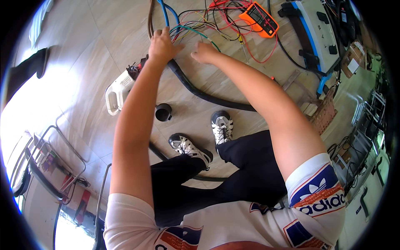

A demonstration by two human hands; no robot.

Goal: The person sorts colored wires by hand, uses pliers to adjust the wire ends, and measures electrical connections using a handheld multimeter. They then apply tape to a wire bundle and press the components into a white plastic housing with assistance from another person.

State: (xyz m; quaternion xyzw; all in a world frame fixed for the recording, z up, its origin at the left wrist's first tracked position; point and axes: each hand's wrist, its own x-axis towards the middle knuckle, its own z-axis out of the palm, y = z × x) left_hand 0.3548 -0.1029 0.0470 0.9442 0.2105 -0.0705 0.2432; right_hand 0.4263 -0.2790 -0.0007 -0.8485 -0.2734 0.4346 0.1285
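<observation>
My left hand (163, 46) is closed round the far end of a thick black cable (193, 87), where it splits into blue wires (163, 13), a brown wire (150, 18) and several thin coloured wires. Just to its right, my right hand (205, 53) has its fingers curled into a pinch. What it holds, if anything, is too small to make out. A green wire (196, 31) runs past this hand. Beyond it lies an orange multimeter (260, 18) among tangled red and black leads (225, 16).
A white plastic case (118, 93) and a black cup-shaped piece (163, 112) lie near my left forearm. On the right stand a grey-and-blue case (316, 35), a cardboard box (354, 56) and a woven basket (326, 114). Metal-framed chairs (62, 154) are at left. Another person's shoe (41, 62) shows far left.
</observation>
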